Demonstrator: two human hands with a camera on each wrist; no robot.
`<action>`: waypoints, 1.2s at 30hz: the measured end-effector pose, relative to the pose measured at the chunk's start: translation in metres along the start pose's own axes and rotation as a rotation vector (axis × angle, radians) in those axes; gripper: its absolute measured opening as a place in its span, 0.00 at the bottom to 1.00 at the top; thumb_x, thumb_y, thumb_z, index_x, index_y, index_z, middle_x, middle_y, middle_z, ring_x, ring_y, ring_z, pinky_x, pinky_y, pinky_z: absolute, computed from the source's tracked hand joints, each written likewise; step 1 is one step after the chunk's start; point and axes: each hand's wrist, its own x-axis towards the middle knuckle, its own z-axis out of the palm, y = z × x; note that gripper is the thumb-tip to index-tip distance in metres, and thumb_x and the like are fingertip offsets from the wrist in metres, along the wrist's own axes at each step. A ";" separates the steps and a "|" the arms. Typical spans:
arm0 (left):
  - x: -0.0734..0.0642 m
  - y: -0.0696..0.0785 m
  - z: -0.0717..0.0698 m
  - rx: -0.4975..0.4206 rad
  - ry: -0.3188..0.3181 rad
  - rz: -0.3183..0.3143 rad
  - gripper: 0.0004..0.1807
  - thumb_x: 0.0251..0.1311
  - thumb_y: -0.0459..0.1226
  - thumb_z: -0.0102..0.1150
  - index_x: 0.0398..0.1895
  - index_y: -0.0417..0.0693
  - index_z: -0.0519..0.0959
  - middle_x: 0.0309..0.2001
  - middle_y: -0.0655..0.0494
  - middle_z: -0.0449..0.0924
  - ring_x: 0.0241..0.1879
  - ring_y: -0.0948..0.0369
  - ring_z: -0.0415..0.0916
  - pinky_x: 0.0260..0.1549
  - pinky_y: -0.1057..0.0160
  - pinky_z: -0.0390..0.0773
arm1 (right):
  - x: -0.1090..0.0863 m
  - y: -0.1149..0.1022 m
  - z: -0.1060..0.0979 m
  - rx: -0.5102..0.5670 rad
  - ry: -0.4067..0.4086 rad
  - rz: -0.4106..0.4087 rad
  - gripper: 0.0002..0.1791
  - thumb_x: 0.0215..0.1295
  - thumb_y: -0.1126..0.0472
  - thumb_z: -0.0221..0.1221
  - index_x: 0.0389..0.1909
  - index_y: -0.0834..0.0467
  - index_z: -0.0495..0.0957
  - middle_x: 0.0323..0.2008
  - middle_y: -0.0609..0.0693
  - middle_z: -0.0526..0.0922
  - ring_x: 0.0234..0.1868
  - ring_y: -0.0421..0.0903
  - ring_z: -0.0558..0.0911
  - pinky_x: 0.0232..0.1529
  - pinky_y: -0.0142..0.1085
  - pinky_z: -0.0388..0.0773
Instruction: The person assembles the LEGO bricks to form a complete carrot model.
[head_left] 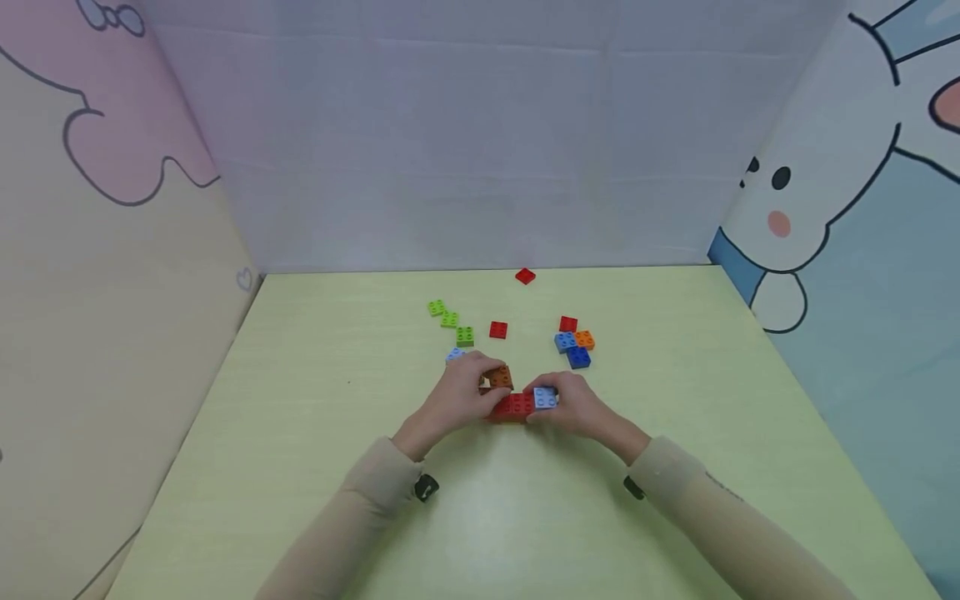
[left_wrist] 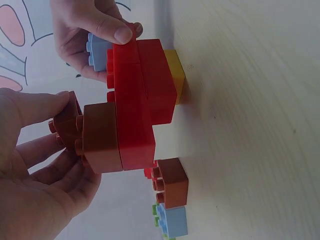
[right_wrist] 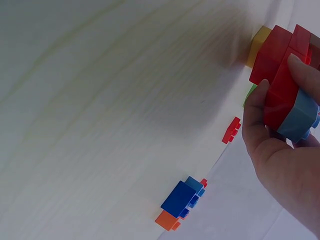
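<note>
I watch both forearms come forward and converge, the left hand [head_left: 467,390] pinching a tilted brown brick [left_wrist: 66,122] between thumb and fingers. Just beside this pinch, a second brown brick [left_wrist: 101,137] sits on the red bricks [left_wrist: 132,95], which are between the two hands, with a yellow brick [left_wrist: 175,77] under them. The right hand [head_left: 576,406] grips their other end, thumb and fingers curled around it and around a light blue brick [head_left: 545,397]. Along the right sleeve [head_left: 720,508] runs some small dark lettering (for me, too small to read).
</note>
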 end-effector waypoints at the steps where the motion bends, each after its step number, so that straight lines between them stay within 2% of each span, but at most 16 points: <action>1: 0.000 0.000 0.001 -0.004 -0.013 0.002 0.19 0.58 0.41 0.65 0.51 0.43 0.80 0.40 0.56 0.76 0.40 0.54 0.75 0.34 0.64 0.74 | 0.000 0.000 0.000 0.000 0.000 0.001 0.20 0.49 0.58 0.73 0.46 0.50 0.82 0.46 0.49 0.77 0.47 0.49 0.72 0.46 0.44 0.73; 12: -0.002 -0.001 0.008 0.037 -0.089 -0.014 0.20 0.58 0.43 0.65 0.53 0.45 0.80 0.42 0.58 0.76 0.40 0.63 0.70 0.39 0.65 0.73 | 0.000 0.000 0.000 -0.003 -0.001 0.000 0.20 0.49 0.58 0.73 0.45 0.50 0.82 0.46 0.48 0.77 0.47 0.49 0.72 0.47 0.44 0.73; 23: -0.006 -0.003 0.009 0.057 -0.134 -0.026 0.19 0.58 0.42 0.66 0.51 0.46 0.80 0.42 0.58 0.76 0.42 0.63 0.69 0.42 0.63 0.72 | -0.001 0.001 0.000 0.003 -0.001 0.009 0.20 0.49 0.58 0.73 0.45 0.50 0.82 0.46 0.48 0.77 0.47 0.49 0.72 0.47 0.45 0.72; 30: -0.004 -0.005 0.009 0.045 -0.155 -0.018 0.18 0.56 0.41 0.67 0.49 0.46 0.81 0.39 0.61 0.78 0.39 0.64 0.70 0.40 0.64 0.72 | -0.001 0.000 0.000 0.000 0.001 0.015 0.20 0.49 0.58 0.73 0.45 0.50 0.82 0.46 0.48 0.77 0.48 0.49 0.72 0.48 0.45 0.72; 36: -0.003 -0.007 0.008 0.034 -0.171 -0.039 0.18 0.54 0.39 0.69 0.49 0.46 0.82 0.39 0.61 0.79 0.37 0.63 0.71 0.37 0.65 0.72 | -0.001 -0.001 0.000 0.010 -0.001 0.011 0.20 0.49 0.58 0.73 0.45 0.49 0.82 0.46 0.48 0.77 0.48 0.49 0.72 0.48 0.45 0.72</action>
